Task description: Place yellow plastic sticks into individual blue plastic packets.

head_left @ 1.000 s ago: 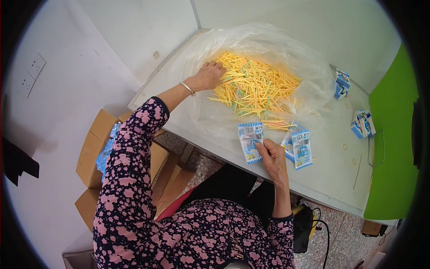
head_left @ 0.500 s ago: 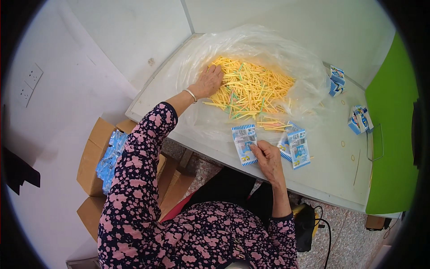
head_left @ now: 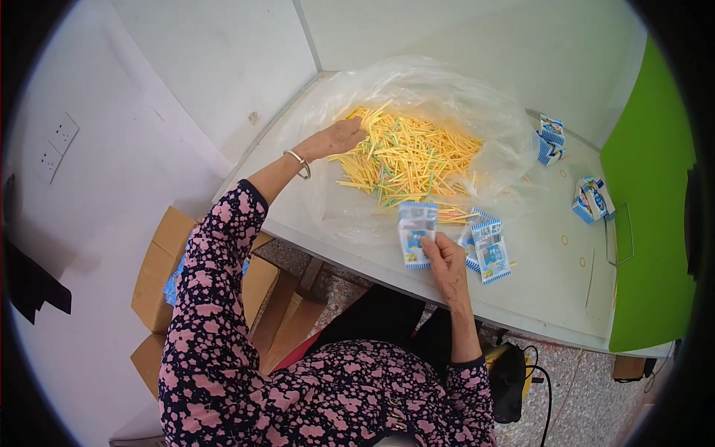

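A heap of thin yellow sticks [head_left: 428, 153], with a few green and pink ones among them, lies on a clear plastic bag [head_left: 491, 97]. At the heap's left edge my left hand [head_left: 344, 137] has its fingers closed on several yellow sticks, whose ends fan out beyond the fingertips. My right hand [head_left: 447, 267] pinches a blue-and-white packet [head_left: 416, 231] between thumb and fingers, at the packet's lower right side. Two similar packets [head_left: 491, 253] overlap on the table just right of that hand. A few loose sticks [head_left: 452, 214] lie between the heap and the packets.
On the white table [head_left: 536, 298], bundles of folded packets [head_left: 592, 200] lie at the right, near a green panel [head_left: 652, 208] and a bent wire [head_left: 631, 237]. Cardboard boxes [head_left: 158, 272] stand below left, one holding blue packets [head_left: 173, 283]. Small rubber bands are scattered at right.
My left hand has drawn slightly left and up off the heap, with sticks now showing in its fingers. The packet in my right hand has shifted a little to the right.
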A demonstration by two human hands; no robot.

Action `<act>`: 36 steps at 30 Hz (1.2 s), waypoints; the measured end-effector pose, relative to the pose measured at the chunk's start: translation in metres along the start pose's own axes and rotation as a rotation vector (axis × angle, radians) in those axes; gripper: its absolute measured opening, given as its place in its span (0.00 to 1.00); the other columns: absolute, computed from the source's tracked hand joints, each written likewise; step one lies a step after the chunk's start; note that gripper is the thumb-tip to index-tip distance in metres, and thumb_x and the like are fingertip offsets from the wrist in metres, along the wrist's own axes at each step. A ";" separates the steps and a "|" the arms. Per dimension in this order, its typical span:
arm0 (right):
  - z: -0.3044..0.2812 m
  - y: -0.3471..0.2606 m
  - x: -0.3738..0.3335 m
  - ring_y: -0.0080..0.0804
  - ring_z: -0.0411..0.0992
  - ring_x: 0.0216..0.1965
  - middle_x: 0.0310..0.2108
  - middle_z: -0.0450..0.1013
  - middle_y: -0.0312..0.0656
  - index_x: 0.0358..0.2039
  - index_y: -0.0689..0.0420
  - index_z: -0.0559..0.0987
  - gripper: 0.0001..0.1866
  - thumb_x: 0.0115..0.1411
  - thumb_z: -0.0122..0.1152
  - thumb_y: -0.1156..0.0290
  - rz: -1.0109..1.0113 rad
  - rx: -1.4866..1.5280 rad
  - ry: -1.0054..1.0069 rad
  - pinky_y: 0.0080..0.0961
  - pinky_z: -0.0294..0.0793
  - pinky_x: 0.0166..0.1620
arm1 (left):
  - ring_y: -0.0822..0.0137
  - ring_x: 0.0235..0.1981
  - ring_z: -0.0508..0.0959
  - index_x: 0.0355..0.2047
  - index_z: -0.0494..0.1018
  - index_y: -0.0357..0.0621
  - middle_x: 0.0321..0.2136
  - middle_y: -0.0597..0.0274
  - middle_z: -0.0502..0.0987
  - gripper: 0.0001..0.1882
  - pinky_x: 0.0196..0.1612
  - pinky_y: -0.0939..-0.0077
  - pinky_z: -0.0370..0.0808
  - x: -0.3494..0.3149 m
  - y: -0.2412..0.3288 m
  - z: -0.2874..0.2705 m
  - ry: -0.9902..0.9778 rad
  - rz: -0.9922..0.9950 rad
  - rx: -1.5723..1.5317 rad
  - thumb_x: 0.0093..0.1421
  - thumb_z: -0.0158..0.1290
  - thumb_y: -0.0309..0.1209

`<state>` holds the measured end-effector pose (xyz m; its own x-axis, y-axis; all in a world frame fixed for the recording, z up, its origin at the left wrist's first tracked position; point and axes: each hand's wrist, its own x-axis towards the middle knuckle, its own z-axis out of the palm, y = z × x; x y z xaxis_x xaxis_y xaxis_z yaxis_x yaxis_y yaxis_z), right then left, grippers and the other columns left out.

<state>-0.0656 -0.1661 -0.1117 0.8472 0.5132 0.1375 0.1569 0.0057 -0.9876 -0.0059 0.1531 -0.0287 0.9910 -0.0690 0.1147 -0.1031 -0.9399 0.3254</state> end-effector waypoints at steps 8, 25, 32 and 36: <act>0.022 -0.027 0.047 0.26 0.67 0.49 0.47 0.70 0.45 0.49 0.64 0.68 0.17 0.64 0.43 0.68 0.036 0.765 0.352 0.24 0.60 0.55 | 0.62 0.36 0.75 0.30 0.68 0.33 0.32 0.52 0.74 0.09 0.40 0.71 0.73 0.016 0.072 0.019 -0.087 -0.248 -1.509 0.59 0.44 0.29; 0.025 0.006 0.127 0.31 0.69 0.43 0.41 0.70 0.42 0.42 0.63 0.70 0.14 0.65 0.40 0.67 -0.004 1.359 0.478 0.29 0.69 0.50 | 0.71 0.34 0.75 0.40 0.66 0.35 0.33 0.58 0.75 0.11 0.40 0.80 0.74 0.014 0.158 0.099 0.412 -0.145 -1.682 0.55 0.49 0.22; 0.031 0.006 0.128 0.35 0.70 0.45 0.43 0.71 0.45 0.44 0.63 0.70 0.13 0.63 0.42 0.71 0.074 1.429 0.538 0.31 0.69 0.52 | 0.73 0.33 0.75 0.37 0.69 0.35 0.32 0.61 0.76 0.08 0.39 0.80 0.74 0.012 0.153 0.105 0.401 -0.145 -1.646 0.58 0.50 0.26; 0.034 0.000 0.129 0.33 0.67 0.45 0.42 0.69 0.44 0.44 0.64 0.69 0.15 0.66 0.37 0.67 0.012 1.362 0.506 0.32 0.67 0.51 | 0.72 0.32 0.75 0.36 0.70 0.35 0.31 0.60 0.75 0.09 0.38 0.80 0.73 0.017 0.144 0.105 0.387 -0.210 -1.647 0.61 0.47 0.29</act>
<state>0.0266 -0.0708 -0.0964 0.9750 0.1688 -0.1445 -0.2014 0.9460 -0.2541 0.0049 -0.0185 -0.0786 0.9465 0.3149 0.0701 -0.2024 0.4105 0.8891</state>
